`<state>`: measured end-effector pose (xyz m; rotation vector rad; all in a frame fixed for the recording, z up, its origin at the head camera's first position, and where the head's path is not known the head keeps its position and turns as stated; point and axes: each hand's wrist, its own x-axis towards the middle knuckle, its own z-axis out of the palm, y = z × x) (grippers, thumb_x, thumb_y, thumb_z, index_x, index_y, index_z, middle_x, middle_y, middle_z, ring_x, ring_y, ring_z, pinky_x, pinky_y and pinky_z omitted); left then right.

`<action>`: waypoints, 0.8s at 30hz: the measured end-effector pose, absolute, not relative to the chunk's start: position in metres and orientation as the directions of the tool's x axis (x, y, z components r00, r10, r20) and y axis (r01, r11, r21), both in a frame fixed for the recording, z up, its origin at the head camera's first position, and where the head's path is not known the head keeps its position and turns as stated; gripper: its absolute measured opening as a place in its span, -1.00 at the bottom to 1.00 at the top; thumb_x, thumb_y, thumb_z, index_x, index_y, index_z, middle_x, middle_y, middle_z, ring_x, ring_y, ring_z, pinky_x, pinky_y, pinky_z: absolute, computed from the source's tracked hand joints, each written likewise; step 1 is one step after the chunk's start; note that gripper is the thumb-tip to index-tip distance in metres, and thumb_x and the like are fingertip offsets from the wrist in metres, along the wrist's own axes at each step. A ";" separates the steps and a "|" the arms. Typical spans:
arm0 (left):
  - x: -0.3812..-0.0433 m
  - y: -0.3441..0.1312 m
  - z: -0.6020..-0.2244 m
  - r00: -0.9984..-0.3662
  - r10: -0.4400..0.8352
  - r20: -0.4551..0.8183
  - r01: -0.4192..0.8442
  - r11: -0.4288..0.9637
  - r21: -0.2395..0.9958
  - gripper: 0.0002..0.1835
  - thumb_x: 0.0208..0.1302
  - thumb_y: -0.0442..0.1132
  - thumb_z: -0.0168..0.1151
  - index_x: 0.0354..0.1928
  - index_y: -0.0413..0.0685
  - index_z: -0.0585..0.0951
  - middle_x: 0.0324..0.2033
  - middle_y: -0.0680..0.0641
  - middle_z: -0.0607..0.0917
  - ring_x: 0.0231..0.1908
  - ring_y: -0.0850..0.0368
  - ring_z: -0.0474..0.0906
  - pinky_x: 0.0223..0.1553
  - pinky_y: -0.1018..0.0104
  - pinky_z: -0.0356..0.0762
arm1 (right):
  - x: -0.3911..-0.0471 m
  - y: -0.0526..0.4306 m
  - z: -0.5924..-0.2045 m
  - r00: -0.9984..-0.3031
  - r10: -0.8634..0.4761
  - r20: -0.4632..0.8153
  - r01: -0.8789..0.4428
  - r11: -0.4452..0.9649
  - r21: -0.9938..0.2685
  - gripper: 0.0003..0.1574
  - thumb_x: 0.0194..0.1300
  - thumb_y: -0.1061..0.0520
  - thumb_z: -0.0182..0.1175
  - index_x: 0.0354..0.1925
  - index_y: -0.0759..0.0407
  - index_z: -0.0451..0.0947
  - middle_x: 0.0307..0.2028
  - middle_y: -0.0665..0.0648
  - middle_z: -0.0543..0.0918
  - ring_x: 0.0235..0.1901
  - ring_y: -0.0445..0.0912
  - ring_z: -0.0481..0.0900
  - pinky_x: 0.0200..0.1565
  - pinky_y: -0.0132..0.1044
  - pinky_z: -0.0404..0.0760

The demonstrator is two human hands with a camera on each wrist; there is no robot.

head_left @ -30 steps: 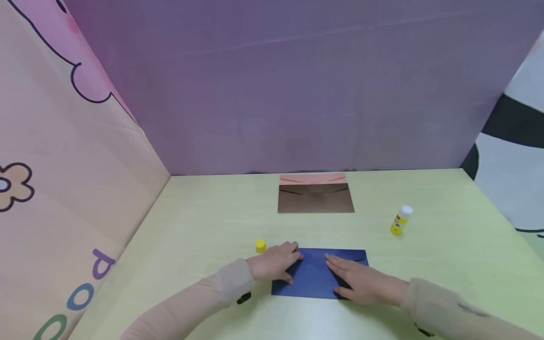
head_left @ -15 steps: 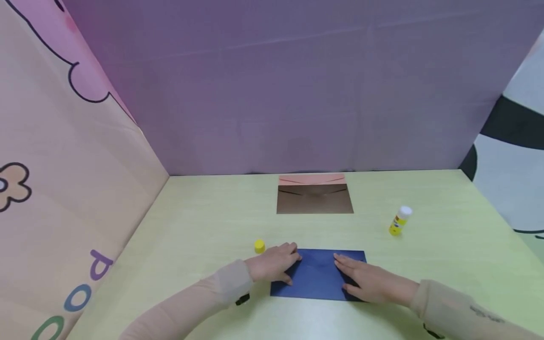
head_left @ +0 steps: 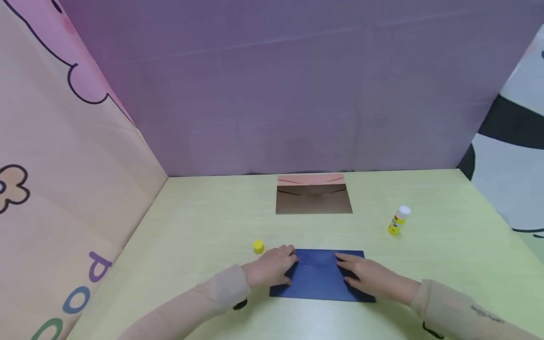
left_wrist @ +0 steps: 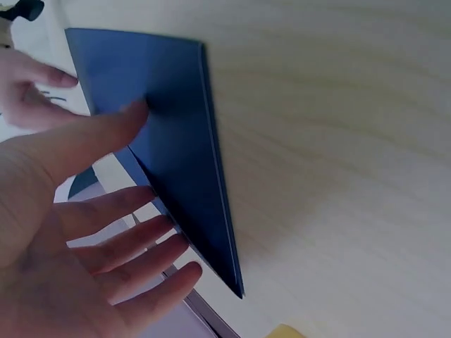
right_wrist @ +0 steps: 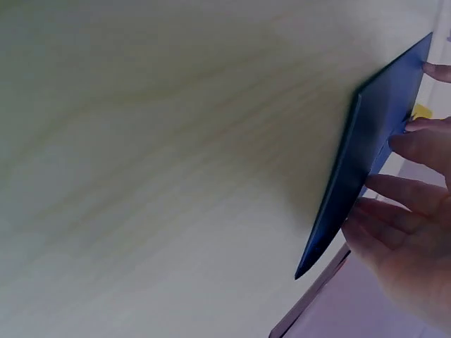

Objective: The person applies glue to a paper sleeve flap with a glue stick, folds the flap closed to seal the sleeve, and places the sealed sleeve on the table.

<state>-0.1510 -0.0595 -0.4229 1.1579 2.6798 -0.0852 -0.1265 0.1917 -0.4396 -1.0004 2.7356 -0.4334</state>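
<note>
A dark blue envelope [head_left: 316,281] lies on the table in front of the person, its long side facing them in the head view. At its left end rests the left hand [head_left: 272,267]; in the left wrist view the thumb [left_wrist: 113,137] lies on the envelope [left_wrist: 162,105] and the other fingers spread along its flap edge. The right hand [head_left: 376,279] touches the right part of the envelope, fingers apart and pointing to its far edge. In the right wrist view, this hand's fingertips reach the flap side of the envelope [right_wrist: 352,165].
Beside the left wrist stands a yellow cap [head_left: 258,246]. A yellow glue stick with a white end [head_left: 398,220] stands at the right. Farther back lie a brown envelope [head_left: 313,203] and a pink one [head_left: 310,179], near the purple back wall [head_left: 263,94].
The right hand has slid right along the envelope, away from its middle, and its fingers are now a little more spread. The left hand has stayed at the left end.
</note>
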 end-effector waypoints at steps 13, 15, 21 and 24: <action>-0.133 -0.070 -0.418 -0.798 0.600 -0.058 0.547 0.761 0.348 -0.68 0.14 -0.14 0.17 -0.08 -0.11 0.56 -0.19 0.01 0.58 -0.16 0.18 0.49 -0.14 0.39 0.45 | -0.117 0.201 -0.424 -0.899 -0.434 0.055 -0.405 0.779 -0.478 -0.63 0.14 0.20 0.14 -0.07 0.35 0.50 -0.08 0.30 0.54 -0.08 0.17 0.48 -0.10 0.02 0.46; -0.130 -0.074 -0.418 -0.844 0.533 -0.056 0.439 0.746 0.501 -0.70 0.13 -0.19 0.17 -0.10 -0.15 0.56 -0.18 -0.02 0.59 -0.17 0.14 0.51 -0.20 0.37 0.48 | -0.114 0.204 -0.423 -0.927 -0.370 0.056 -0.335 0.755 -0.564 -0.64 0.15 0.21 0.13 -0.07 0.35 0.49 -0.11 0.29 0.55 -0.13 0.15 0.51 -0.14 -0.03 0.50; -0.120 -0.087 -0.416 -0.921 0.381 -0.081 0.184 0.609 0.771 -0.69 0.12 -0.28 0.16 -0.08 -0.27 0.51 -0.16 -0.17 0.56 -0.23 -0.01 0.49 -0.32 0.27 0.48 | -0.107 0.218 -0.423 -0.972 -0.235 -0.003 -0.148 0.621 -0.770 -0.59 0.20 0.24 0.07 -0.03 0.49 0.40 -0.12 0.41 0.52 -0.23 0.13 0.55 -0.27 -0.22 0.56; -0.116 -0.092 -0.414 -0.932 0.342 -0.122 0.087 0.537 0.839 -0.64 0.13 -0.30 0.14 -0.04 -0.37 0.46 -0.14 -0.27 0.53 -0.23 -0.05 0.48 -0.31 0.24 0.50 | -0.104 0.223 -0.421 -0.978 -0.198 -0.071 -0.055 0.566 -0.823 -0.54 0.24 0.24 0.02 0.02 0.56 0.31 -0.08 0.47 0.47 -0.20 0.14 0.54 -0.27 -0.26 0.56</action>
